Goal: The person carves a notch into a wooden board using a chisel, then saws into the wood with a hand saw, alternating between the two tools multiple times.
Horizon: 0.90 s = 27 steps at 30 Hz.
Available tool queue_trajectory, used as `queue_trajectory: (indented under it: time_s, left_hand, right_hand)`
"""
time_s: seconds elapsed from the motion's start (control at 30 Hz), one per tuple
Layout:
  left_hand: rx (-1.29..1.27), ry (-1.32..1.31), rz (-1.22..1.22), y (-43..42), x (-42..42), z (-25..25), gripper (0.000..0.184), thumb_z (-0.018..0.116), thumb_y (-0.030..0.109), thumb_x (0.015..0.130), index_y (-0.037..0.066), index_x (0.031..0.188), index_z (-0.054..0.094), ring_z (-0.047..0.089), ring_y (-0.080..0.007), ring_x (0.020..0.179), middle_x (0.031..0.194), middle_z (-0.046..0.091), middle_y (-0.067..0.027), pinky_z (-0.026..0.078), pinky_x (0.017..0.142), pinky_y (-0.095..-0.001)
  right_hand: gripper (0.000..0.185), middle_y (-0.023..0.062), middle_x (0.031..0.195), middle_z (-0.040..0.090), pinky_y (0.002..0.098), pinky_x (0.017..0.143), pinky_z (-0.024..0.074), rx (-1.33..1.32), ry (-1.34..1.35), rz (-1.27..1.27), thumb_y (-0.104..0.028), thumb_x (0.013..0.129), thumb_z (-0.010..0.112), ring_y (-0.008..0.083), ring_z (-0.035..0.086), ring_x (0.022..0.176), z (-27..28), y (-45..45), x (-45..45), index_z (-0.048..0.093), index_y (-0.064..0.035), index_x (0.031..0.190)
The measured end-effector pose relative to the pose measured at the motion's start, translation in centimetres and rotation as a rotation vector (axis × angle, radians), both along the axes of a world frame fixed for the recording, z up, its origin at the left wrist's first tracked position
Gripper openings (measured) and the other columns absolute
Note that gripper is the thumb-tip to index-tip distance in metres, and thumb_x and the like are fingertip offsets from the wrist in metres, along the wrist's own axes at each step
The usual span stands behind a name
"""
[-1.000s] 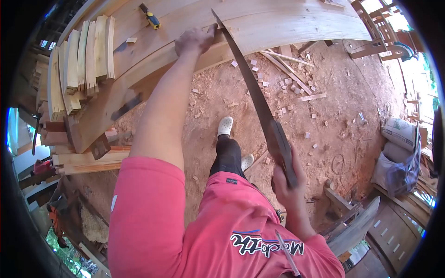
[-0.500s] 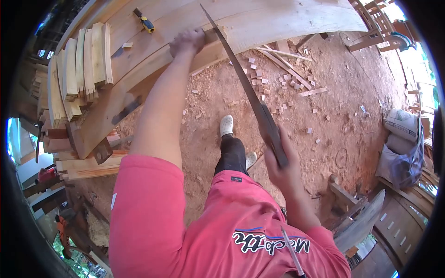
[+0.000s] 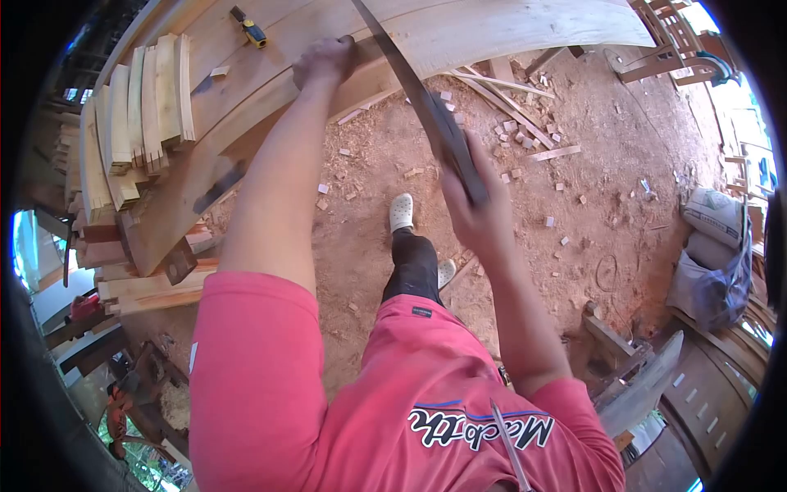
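My right hand [image 3: 479,193] is closed round the handle of a handsaw [image 3: 403,70]. Its long dark blade slants up and away over the edge of the wooden workbench [image 3: 508,25], with the tip cut off by the top of the view. My left hand [image 3: 325,62] is closed on a piece of wood [image 3: 370,51] at the bench edge, just left of the blade. Whether the teeth touch the wood, I cannot tell. A yellow and black chisel [image 3: 249,29] and a small wood offcut [image 3: 220,71] lie on the bench beyond my left hand.
Curved wooden slats [image 3: 150,107] are stacked on the bench's left end. Below, the dirt floor holds sawdust, several small offcuts [image 3: 512,127] and long strips [image 3: 556,153]. Filled sacks [image 3: 711,217] stand at the right, near wooden furniture parts [image 3: 635,385].
The saw and my right hand have moved forward and slightly left, toward the bench. My left hand stays on the wood, and the whole view has shifted a little.
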<state>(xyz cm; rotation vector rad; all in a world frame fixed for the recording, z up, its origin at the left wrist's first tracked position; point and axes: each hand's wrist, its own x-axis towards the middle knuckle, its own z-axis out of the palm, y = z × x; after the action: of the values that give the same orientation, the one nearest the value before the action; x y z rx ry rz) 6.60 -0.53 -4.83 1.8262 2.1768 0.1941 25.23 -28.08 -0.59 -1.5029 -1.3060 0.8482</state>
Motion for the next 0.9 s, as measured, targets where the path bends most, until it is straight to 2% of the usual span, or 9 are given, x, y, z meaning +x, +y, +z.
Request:
queue_trajectory:
  time_s: [0.07, 0.17, 0.27, 0.37, 0.5, 0.6, 0.73, 0.83, 0.9]
  left_hand:
    - [-0.039, -0.011, 0.01, -0.3, 0.0, 0.1, 0.066, 0.033, 0.05, 0.095, 0.007, 0.131, 0.066, 0.058, -0.0374, 0.128, 0.138, 0.061, -0.0203, 0.045, 0.108, -0.047]
    - [-0.068, -0.016, 0.008, -0.6, 0.1, 0.7, 0.066, 0.032, 0.049, 0.095, 0.005, 0.127, 0.068, 0.06, -0.0378, 0.126, 0.135, 0.064, -0.0203, 0.046, 0.107, -0.0472]
    - [-0.045, -0.003, -0.002, 0.2, 0.2, 0.2, 0.065, 0.032, 0.049, 0.094, 0.005, 0.124, 0.07, 0.061, -0.0386, 0.124, 0.132, 0.065, -0.0204, 0.047, 0.106, -0.0475]
    - [-0.016, -0.019, -0.021, -0.4, 0.0, 0.2, 0.064, 0.033, 0.048, 0.094, 0.005, 0.125, 0.07, 0.061, -0.0387, 0.124, 0.133, 0.065, -0.0204, 0.047, 0.106, -0.0478]
    - [0.017, -0.009, 0.003, -0.7, 0.0, 0.9, 0.063, 0.032, 0.045, 0.094, 0.004, 0.121, 0.072, 0.063, -0.0387, 0.12, 0.129, 0.067, -0.0187, 0.049, 0.103, -0.0475]
    - [0.036, -0.005, 0.004, 0.4, -0.3, -0.8, 0.063, 0.033, 0.045, 0.094, 0.003, 0.12, 0.071, 0.063, -0.0389, 0.121, 0.13, 0.067, -0.0198, 0.048, 0.104, -0.0478]
    - [-0.025, 0.032, 0.03, 0.5, 0.0, -0.7, 0.065, 0.033, 0.047, 0.094, 0.003, 0.125, 0.069, 0.062, -0.0379, 0.124, 0.132, 0.065, -0.0189, 0.047, 0.104, -0.0472]
    - [-0.007, 0.039, 0.011, 0.4, 0.0, -0.6, 0.064, 0.033, 0.048, 0.094, 0.004, 0.123, 0.07, 0.062, -0.038, 0.122, 0.131, 0.066, -0.0189, 0.047, 0.105, -0.0471]
    - [0.007, 0.02, 0.009, 0.3, 0.0, -0.6, 0.061, 0.034, 0.045, 0.094, 0.004, 0.121, 0.071, 0.064, -0.0385, 0.12, 0.128, 0.067, -0.0199, 0.048, 0.104, -0.0471]
  right_hand:
    - [0.061, 0.0203, 0.114, 0.071, 0.0329, 0.083, 0.0553, -0.27, 0.145, 0.001, -0.002, 0.091, 0.062, 0.023, 0.073, 0.096, 2.4, -8.6, 1.6, 0.043, 0.0031, 0.149]
    - [0.062, 0.0211, 0.118, 0.07, 0.0324, 0.085, 0.0548, -0.259, -0.056, 0.019, 0.001, 0.09, 0.059, 0.0224, 0.072, 0.1, 3.8, -18.2, 3.9, 0.039, 0.0056, 0.149]
    - [0.061, 0.0223, 0.119, 0.07, 0.0333, 0.087, 0.0546, -0.207, 0.03, 0.051, 0.0, 0.091, 0.059, 0.0249, 0.072, 0.102, 3.5, -14.4, 3.8, 0.039, 0.0062, 0.149]
    - [0.056, 0.0244, 0.112, 0.07, 0.0338, 0.084, 0.0543, 0.0, 0.001, 0.048, -0.01, 0.093, 0.064, 0.0264, 0.072, 0.097, -0.7, 0.5, 0.2, 0.047, -0.0013, 0.146]
    - [0.053, 0.0247, 0.099, 0.07, 0.0361, 0.077, 0.0536, -0.174, 0.103, 0.062, -0.014, 0.094, 0.064, 0.0299, 0.071, 0.087, 2.3, 7.3, -1.3, 0.049, -0.003, 0.144]
    - [0.056, 0.0218, 0.111, 0.07, 0.0328, 0.087, 0.0532, 0.078, -0.027, -0.002, -0.009, 0.094, 0.064, 0.0273, 0.071, 0.098, -0.8, -1.9, -0.2, 0.047, 0.0013, 0.146]
    - [0.058, 0.0201, 0.116, 0.07, 0.0324, 0.089, 0.0535, -0.221, 0.026, 0.02, 0.002, 0.09, 0.063, 0.0242, 0.071, 0.106, 2.6, -17.0, 3.3, 0.045, 0.0057, 0.145]
    - [0.057, 0.0202, 0.115, 0.07, 0.0333, 0.086, 0.0548, -0.148, -0.072, 0.026, 0.003, 0.089, 0.062, 0.0248, 0.072, 0.102, 2.7, -16.7, 3.4, 0.046, 0.0067, 0.144]
    - [0.057, 0.0213, 0.111, 0.071, 0.0322, 0.084, 0.0548, -0.067, -0.006, 0.017, 0.0, 0.09, 0.062, 0.0234, 0.072, 0.097, -1.3, -10.3, 2.6, 0.046, 0.0057, 0.144]
